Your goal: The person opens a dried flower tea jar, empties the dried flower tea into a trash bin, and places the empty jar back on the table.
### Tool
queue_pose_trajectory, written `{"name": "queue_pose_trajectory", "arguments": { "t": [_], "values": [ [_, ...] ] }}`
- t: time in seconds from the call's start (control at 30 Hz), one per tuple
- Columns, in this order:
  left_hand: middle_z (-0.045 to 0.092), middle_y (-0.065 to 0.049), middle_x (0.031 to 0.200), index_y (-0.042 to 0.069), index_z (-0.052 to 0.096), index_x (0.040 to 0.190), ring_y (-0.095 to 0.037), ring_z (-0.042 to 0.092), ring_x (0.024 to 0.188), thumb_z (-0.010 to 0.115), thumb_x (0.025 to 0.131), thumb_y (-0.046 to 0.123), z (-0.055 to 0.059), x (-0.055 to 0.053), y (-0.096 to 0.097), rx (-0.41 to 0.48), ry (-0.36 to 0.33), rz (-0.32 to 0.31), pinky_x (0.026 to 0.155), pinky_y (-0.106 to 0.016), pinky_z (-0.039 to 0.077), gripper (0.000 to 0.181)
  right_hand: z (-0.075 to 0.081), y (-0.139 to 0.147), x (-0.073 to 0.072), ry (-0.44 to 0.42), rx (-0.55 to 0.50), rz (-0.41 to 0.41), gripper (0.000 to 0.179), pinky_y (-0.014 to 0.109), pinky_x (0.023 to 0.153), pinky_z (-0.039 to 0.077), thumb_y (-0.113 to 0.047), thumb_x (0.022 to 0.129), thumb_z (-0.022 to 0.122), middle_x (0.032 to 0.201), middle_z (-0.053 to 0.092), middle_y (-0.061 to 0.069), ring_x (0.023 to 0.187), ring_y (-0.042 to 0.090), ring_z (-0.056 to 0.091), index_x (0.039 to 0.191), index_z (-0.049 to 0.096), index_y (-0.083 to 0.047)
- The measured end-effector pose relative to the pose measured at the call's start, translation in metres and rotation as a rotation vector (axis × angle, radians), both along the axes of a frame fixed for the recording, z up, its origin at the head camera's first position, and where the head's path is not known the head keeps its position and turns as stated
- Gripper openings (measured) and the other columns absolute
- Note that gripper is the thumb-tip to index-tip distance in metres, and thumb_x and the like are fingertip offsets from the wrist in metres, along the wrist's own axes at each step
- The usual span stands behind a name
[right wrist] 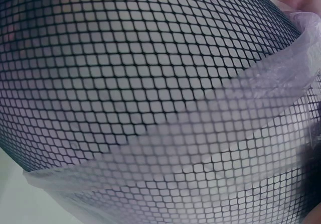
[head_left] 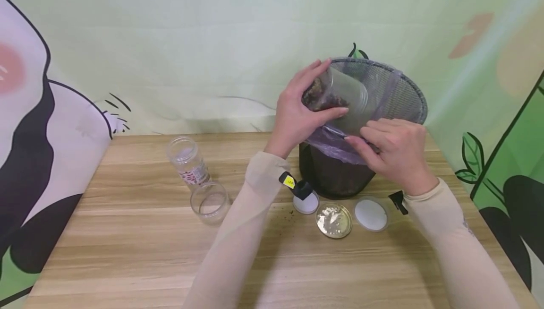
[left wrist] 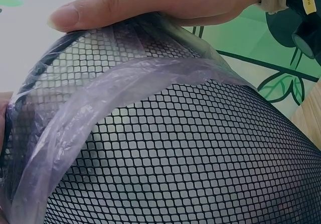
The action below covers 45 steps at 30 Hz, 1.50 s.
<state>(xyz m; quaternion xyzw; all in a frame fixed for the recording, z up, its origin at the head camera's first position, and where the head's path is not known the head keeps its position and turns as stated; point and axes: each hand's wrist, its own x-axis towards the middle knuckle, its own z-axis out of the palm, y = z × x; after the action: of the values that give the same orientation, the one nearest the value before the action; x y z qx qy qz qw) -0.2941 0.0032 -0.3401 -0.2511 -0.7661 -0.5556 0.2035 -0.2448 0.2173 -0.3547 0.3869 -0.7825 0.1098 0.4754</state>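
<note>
In the head view my left hand (head_left: 297,110) grips a clear plastic jar (head_left: 350,89), tilted at the mouth of a black mesh bin (head_left: 335,176). Dark, crumbly stuff (head_left: 315,92) lies in the jar near its left end. A thin purple bag (head_left: 340,154) lines the bin and folds over its rim. With thumb and curled fingers, my right hand (head_left: 395,146) holds the front rim and the bag's edge. The bin leans toward me. Both wrist views are filled by its mesh (left wrist: 190,143) and the folded bag (right wrist: 165,163); the jar is hidden there.
Left on the wooden table (head_left: 127,252) stand a labelled clear jar (head_left: 193,169) and a short clear container (head_left: 209,202). Before the bin lie a white lid (head_left: 307,203), a shiny gold lid (head_left: 334,228) and a white disc (head_left: 371,214). Dark crumbs (head_left: 291,213) dot the wood.
</note>
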Motion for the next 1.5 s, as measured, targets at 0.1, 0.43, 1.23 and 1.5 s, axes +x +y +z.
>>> {"name": "queue_pose_trajectory", "arguments": {
  "t": [0.1,0.43,1.23,1.5],
  "values": [
    [0.049,0.009,0.158,0.031,0.054,0.151,0.0,0.041,0.144,0.096,0.074,0.031,-0.001,-0.0013,0.0006,0.017,0.007,-0.03,0.119,-0.023,0.036,0.088,0.0,0.0002,0.0002,-0.002,-0.005,0.0,0.063,0.026,0.044,0.013,-0.05,0.108,0.046,0.05,0.035,-0.003,0.043,0.011,0.028,0.057,0.039,-0.014],
    [0.048,0.011,0.157,0.03,0.053,0.152,0.0,0.041,0.143,0.095,0.075,0.027,-0.0032,-0.0033,0.0003,0.034,0.026,-0.075,0.118,-0.023,0.036,0.088,0.0003,0.0006,0.0011,-0.011,0.005,-0.002,0.063,0.026,0.045,0.013,-0.05,0.109,0.045,0.05,0.034,-0.004,0.043,0.011,0.027,0.057,0.038,-0.014],
    [0.046,0.005,0.16,0.026,0.052,0.154,-0.003,0.036,0.146,0.094,0.076,0.03,-0.0041,-0.0015,-0.0004,-0.029,0.137,-0.027,0.117,-0.026,0.037,0.088,-0.0017,0.0,0.0004,0.012,-0.009,0.0,0.063,0.026,0.043,0.014,-0.05,0.108,0.045,0.05,0.034,-0.004,0.042,0.011,0.028,0.056,0.038,-0.015],
    [0.047,0.002,0.159,0.023,0.052,0.153,-0.004,0.037,0.146,0.094,0.076,0.029,-0.0031,-0.0034,-0.0001,-0.02,0.171,-0.029,0.119,-0.026,0.036,0.088,-0.0003,0.0004,-0.0004,0.005,0.001,-0.005,0.064,0.026,0.044,0.014,-0.05,0.109,0.044,0.05,0.033,-0.004,0.042,0.011,0.027,0.056,0.037,-0.015]
  ]
}}
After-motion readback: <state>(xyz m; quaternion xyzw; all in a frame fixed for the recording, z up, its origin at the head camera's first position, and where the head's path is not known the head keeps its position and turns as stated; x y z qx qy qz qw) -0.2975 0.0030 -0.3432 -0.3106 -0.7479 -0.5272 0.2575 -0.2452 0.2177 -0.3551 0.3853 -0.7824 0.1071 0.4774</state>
